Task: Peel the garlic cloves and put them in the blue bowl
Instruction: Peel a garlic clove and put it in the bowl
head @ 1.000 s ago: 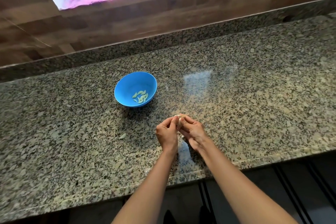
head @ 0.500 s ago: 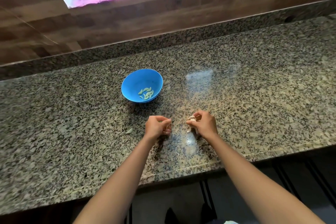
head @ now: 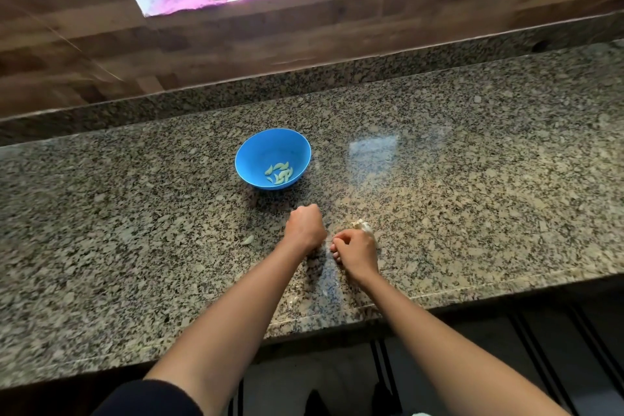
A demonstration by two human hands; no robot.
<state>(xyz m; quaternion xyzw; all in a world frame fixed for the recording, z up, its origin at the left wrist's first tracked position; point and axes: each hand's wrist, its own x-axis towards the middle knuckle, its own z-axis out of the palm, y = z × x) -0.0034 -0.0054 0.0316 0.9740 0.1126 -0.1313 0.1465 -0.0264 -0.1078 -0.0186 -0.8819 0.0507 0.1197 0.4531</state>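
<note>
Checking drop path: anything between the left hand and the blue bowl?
Nothing: head view shows only bare speckled granite countertop between the left hand and the round blue plastic bowl.

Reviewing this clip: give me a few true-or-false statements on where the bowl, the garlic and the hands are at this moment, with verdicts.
1. The blue bowl holds several peeled cloves. True.
2. A small pale piece lies on the countertop, left of the left hand. True.
3. The left hand is inside the bowl. False: it is over the countertop, short of the bowl, with its fingers curled.
4. The right hand lies flat and empty. False: its fingers are curled, and white garlic shows just past them.
5. The bowl stands beyond the hands, a little to their left. True.
</note>
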